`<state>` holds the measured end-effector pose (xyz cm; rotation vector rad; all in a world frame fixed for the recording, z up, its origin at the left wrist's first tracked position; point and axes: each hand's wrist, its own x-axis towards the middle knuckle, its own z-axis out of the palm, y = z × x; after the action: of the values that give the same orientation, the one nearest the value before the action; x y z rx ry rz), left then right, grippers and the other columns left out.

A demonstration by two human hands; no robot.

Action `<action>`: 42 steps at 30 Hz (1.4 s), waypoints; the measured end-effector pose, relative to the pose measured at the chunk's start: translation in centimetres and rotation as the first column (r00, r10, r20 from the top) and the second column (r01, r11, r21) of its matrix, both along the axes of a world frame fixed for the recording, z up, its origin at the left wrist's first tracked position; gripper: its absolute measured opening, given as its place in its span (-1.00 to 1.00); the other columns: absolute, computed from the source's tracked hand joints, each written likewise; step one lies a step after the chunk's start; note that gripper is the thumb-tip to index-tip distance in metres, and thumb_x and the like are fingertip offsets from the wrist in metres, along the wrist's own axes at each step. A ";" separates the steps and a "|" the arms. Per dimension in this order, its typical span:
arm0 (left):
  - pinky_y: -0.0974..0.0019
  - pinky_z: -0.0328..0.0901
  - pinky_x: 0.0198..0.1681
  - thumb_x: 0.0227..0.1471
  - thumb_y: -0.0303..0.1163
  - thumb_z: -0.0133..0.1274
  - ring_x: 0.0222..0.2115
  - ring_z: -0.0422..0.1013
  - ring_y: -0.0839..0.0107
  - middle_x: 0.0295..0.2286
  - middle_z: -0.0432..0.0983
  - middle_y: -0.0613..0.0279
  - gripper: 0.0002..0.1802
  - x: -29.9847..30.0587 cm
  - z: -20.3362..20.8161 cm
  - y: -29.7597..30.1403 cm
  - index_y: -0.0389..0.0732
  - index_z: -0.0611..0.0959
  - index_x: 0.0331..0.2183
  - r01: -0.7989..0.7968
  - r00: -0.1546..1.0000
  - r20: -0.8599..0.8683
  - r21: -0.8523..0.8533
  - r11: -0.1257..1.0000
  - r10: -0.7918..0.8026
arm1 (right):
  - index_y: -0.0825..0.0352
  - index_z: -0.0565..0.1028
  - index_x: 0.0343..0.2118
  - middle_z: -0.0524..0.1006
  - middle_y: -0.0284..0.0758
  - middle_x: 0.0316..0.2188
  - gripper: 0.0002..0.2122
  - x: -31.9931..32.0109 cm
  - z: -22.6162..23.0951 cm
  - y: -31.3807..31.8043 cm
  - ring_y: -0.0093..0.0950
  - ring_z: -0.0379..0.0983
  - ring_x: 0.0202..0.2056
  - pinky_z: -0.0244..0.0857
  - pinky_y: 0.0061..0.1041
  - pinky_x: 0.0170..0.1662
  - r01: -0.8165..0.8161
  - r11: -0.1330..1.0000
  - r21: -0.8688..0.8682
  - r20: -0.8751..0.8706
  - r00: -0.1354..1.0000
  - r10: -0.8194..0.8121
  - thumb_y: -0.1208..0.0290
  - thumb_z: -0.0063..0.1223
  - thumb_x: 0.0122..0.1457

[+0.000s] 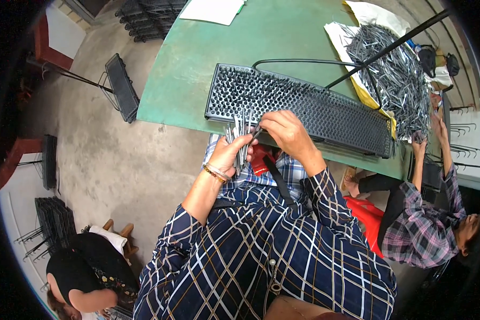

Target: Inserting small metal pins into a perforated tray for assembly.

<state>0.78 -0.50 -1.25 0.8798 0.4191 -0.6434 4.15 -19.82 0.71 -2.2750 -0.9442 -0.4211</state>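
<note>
My left hand (231, 153) is closed round a bundle of thin silvery metal pieces (239, 130), their ends sticking out above and below the fingers. Close beside it, my right hand (287, 131) pinches a slim dark piece (256, 129) at the bundle's edge; its exact kind is too small to tell. Just beyond both hands, a long black perforated rack (325, 112) lies on the green table. Upright black pieces (240, 85) fill many holes at its left end, while bare holes show farther right. A bent black rod handle (304, 61) rises from the rack.
A heap of similar metal pieces (386, 74) lies in an open white-and-yellow sack (360, 88) at the right. White paper (213, 9) rests on the table's far side. A co-worker (424, 229) sits at right, another person (90, 272) bends lower left. Black racks (124, 88) stand around the floor.
</note>
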 end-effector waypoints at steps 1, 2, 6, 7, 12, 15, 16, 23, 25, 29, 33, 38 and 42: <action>0.52 0.30 -0.63 0.00 -0.43 0.09 -0.58 0.39 0.56 -0.46 0.51 0.25 -0.76 0.0 -0.2 0.0 -0.20 0.54 -0.22 0.003 1.000 0.003 -0.001 1.000 -0.003 | 0.36 0.49 -0.38 0.49 -0.29 -0.33 -0.84 0.0 0.1 -0.1 -0.32 0.41 -0.33 0.28 -0.39 -0.25 0.008 1.000 0.010 0.003 1.000 -0.008 0.59 0.10 -0.10; 0.50 0.32 -0.61 -0.01 -0.42 0.11 -0.57 0.40 0.55 -0.46 0.52 0.24 -0.75 0.1 -0.5 0.0 -0.20 0.54 -0.22 0.006 1.000 0.005 -0.016 1.000 -0.006 | 0.36 0.49 -0.38 0.49 -0.29 -0.33 -0.84 0.0 0.0 -0.2 -0.32 0.41 -0.33 0.28 -0.39 -0.25 0.011 1.000 0.009 0.006 1.000 -0.011 0.59 0.10 -0.10; 0.49 0.34 -0.59 -0.03 -0.42 0.13 -0.56 0.41 0.54 -0.45 0.54 0.22 -0.72 0.0 -0.7 0.1 -0.19 0.54 -0.20 -0.001 1.000 0.019 -0.026 1.000 0.001 | 0.36 0.49 -0.36 0.47 -0.28 -0.34 -0.82 -0.2 0.6 0.1 -0.30 0.40 -0.34 0.27 -0.39 -0.25 0.013 1.000 -0.005 -0.024 1.000 -0.013 0.59 0.11 -0.11; 0.49 0.34 -0.59 -0.03 -0.42 0.13 -0.56 0.41 0.54 -0.45 0.54 0.22 -0.72 0.0 -0.8 0.1 -0.19 0.54 -0.20 -0.002 1.000 0.017 -0.026 1.000 0.002 | 0.36 0.49 -0.35 0.46 -0.28 -0.35 -0.81 -0.2 0.7 0.3 -0.30 0.40 -0.34 0.27 -0.39 -0.25 0.012 1.000 -0.016 -0.029 0.999 -0.013 0.59 0.12 -0.12; 0.49 0.35 -0.58 -0.03 -0.43 0.13 -0.55 0.42 0.53 -0.44 0.54 0.21 -0.72 -0.2 -0.5 0.2 -0.20 0.53 -0.20 0.012 1.000 0.028 -0.005 1.000 -0.012 | 0.34 0.50 -0.33 0.47 -0.29 -0.36 -0.77 -0.2 0.0 -0.4 -0.31 0.41 -0.34 0.28 -0.41 -0.27 -0.030 0.998 -0.062 0.023 0.999 0.032 0.59 0.13 -0.13; 0.49 0.35 -0.57 -0.03 -0.44 0.13 -0.55 0.42 0.54 -0.43 0.54 0.20 -0.70 -0.2 -0.6 0.1 -0.20 0.52 -0.18 -0.004 1.000 0.025 -0.015 1.000 0.004 | 0.33 0.51 -0.30 0.49 -0.29 -0.37 -0.78 -0.1 0.2 -0.2 -0.34 0.43 -0.36 0.29 -0.42 -0.29 0.024 1.000 0.012 0.081 0.996 -0.025 0.57 0.13 -0.09; 0.49 0.35 -0.57 -0.03 -0.44 0.13 -0.55 0.42 0.54 -0.43 0.54 0.20 -0.70 -0.2 -0.5 0.0 -0.20 0.52 -0.18 -0.003 1.000 0.025 -0.016 1.000 0.003 | 0.32 0.51 -0.28 0.51 -0.30 -0.38 -0.78 -0.1 0.4 0.0 -0.35 0.45 -0.38 0.31 -0.42 -0.30 0.080 0.993 0.088 0.117 0.989 -0.090 0.55 0.12 -0.06; 0.52 0.32 -0.63 -0.02 -0.49 0.09 -0.59 0.40 0.55 -0.45 0.52 0.20 -0.66 -0.2 -0.3 -0.2 -0.22 0.49 -0.13 -0.022 1.000 0.022 -0.012 1.000 0.022 | 0.38 0.54 -0.24 0.57 -0.26 -0.39 -0.78 2.1 0.6 1.7 -0.49 0.50 -0.36 0.36 -0.54 -0.28 0.367 0.830 0.419 -0.193 0.930 -0.313 0.57 0.16 -0.01; 0.52 0.32 -0.63 -0.02 -0.49 0.09 -0.59 0.40 0.55 -0.45 0.52 0.19 -0.65 -0.3 -0.2 -0.3 -0.22 0.49 -0.12 -0.025 0.999 0.024 -0.019 1.000 0.025 | 0.38 0.54 -0.24 0.57 -0.26 -0.40 -0.78 2.7 0.2 2.1 -0.48 0.50 -0.37 0.36 -0.54 -0.29 0.354 0.844 0.403 -0.148 0.935 -0.322 0.56 0.17 -0.01; 0.50 0.35 -0.61 -0.03 -0.48 0.11 -0.60 0.41 0.53 -0.45 0.53 0.16 -0.67 -0.5 -0.3 -0.2 -0.21 0.50 -0.15 -0.023 1.000 0.007 -0.019 1.000 0.023 | 0.35 0.55 -0.26 0.57 -0.28 -0.42 -0.78 3.4 -0.3 2.8 -0.46 0.48 -0.42 0.29 -0.50 -0.30 0.333 0.877 0.347 -0.053 0.940 -0.336 0.50 0.19 -0.02; 0.48 0.37 -0.59 -0.04 -0.48 0.11 -0.62 0.42 0.51 -0.46 0.55 0.15 -0.71 -0.6 -0.4 -0.1 -0.20 0.51 -0.20 -0.019 1.000 0.004 -0.008 1.000 0.019 | 0.30 0.55 -0.29 0.57 -0.32 -0.45 -0.80 3.6 -0.4 3.0 -0.43 0.45 -0.43 0.22 -0.46 -0.28 0.312 0.902 0.297 0.052 0.938 -0.342 0.47 0.20 -0.04; 0.48 0.37 -0.59 -0.04 -0.48 0.11 -0.62 0.42 0.51 -0.46 0.55 0.15 -0.69 -0.5 -0.3 0.0 -0.20 0.51 -0.18 -0.021 1.000 0.014 -0.030 0.999 0.022 | 0.29 0.55 -0.32 0.56 -0.35 -0.46 -0.82 3.4 -0.2 2.9 -0.43 0.44 -0.44 0.20 -0.46 -0.26 0.306 0.918 0.254 0.121 0.931 -0.344 0.48 0.21 -0.05; 0.49 0.34 -0.61 -0.03 -0.49 0.10 -0.59 0.41 0.52 -0.45 0.53 0.14 -0.65 -0.7 -0.4 0.1 -0.22 0.49 -0.13 -0.031 0.999 0.014 -0.025 0.999 0.031 | 0.28 0.55 -0.34 0.55 -0.38 -0.47 -0.83 3.3 -0.4 3.0 -0.43 0.42 -0.44 0.19 -0.44 -0.25 0.307 0.925 0.225 0.131 0.931 -0.340 0.47 0.21 -0.06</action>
<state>0.07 -0.41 -1.61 0.8524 0.4099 -0.6123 7.41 -16.82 0.36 -2.2348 -0.5674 -0.8265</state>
